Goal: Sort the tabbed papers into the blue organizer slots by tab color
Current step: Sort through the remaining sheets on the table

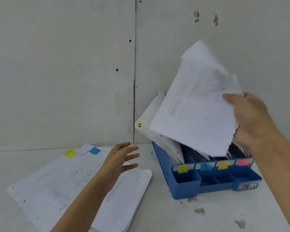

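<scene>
White paper (191,106) pinched in right hand (251,118) over blue organizer (162,158).

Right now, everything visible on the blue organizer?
The blue organizer looks plastic, with a lattice side wall, upright slots holding papers and open trays in front. A front strip carries yellow, blue, orange and pink tabs, left to right. It stands on the white table; the right hand holds a sheet over its slots.
</scene>
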